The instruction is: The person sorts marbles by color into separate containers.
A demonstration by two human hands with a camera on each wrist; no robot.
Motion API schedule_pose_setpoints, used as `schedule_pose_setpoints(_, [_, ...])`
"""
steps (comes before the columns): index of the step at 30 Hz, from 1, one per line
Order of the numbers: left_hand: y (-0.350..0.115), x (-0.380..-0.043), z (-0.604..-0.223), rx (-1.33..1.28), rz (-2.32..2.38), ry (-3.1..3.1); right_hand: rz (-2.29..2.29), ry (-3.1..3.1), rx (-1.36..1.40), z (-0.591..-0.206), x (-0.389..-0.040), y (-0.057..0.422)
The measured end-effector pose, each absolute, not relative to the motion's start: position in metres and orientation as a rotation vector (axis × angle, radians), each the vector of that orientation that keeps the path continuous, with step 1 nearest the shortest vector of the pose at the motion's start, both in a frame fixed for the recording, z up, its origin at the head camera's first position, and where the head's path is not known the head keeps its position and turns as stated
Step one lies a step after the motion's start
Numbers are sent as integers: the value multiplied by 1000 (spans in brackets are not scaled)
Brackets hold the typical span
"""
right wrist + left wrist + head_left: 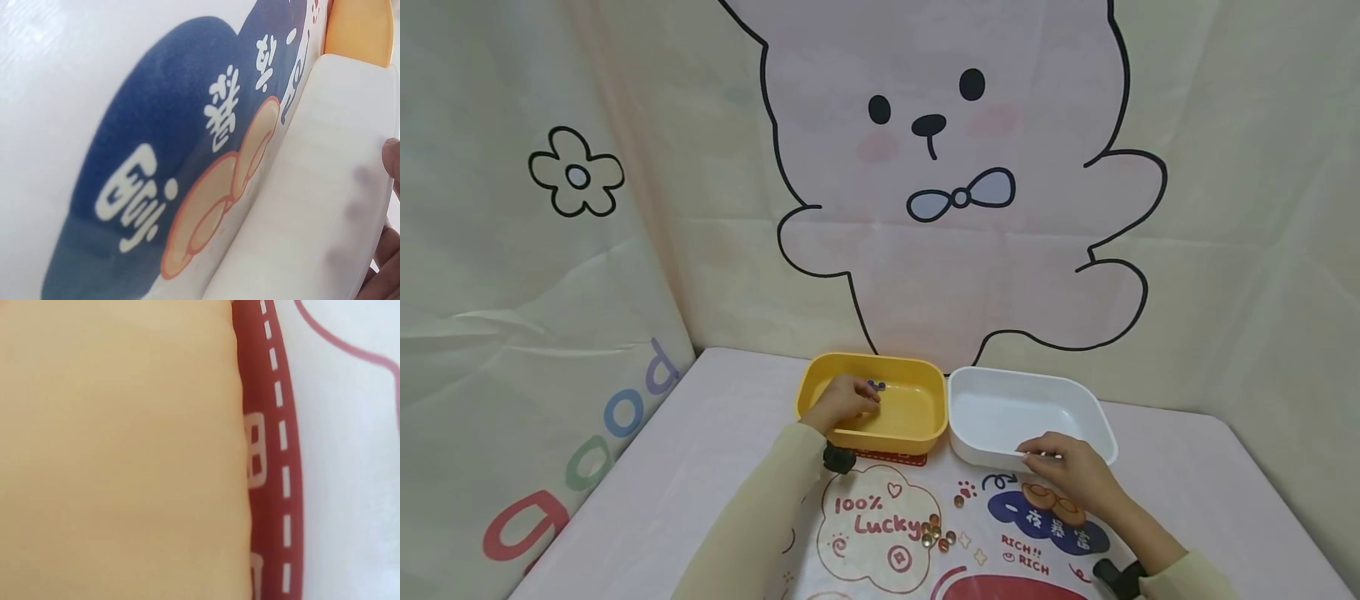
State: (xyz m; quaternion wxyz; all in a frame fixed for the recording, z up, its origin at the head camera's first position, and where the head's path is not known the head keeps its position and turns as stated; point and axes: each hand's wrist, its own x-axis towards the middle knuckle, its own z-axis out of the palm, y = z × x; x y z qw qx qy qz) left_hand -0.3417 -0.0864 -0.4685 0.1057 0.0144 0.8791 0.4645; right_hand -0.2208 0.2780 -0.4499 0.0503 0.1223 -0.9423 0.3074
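My left hand [847,398] reaches over the near left side of a yellow tray [917,442], its fingers bent downward inside. Close beyond those fingertips lie several small dark blue beads or marbles [877,385]; I cannot tell whether the fingers hold one. At the near rim of a white tray [992,454], my right hand [1067,467] grips the edge, thumb and fingers around it. The right wrist view shows finger shadows through the tray's white wall [312,187], with the thumb [392,159] at the rim. Only the pale sleeve [125,450] and printed cloth fill the left wrist view.
Several amber and clear glass marbles [936,533] lie on the printed tablecloth [880,575] in front of the trays, with a lone brown one [958,502] nearer them. Both trays stand side by side against the back curtain [1000,292].
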Motion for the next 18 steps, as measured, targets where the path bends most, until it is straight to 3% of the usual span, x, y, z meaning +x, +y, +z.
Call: schedule_pose_setpoints(18, [-89, -344, -468, 36, 1515, 2552, 941, -2850, 391, -450, -220, 277])
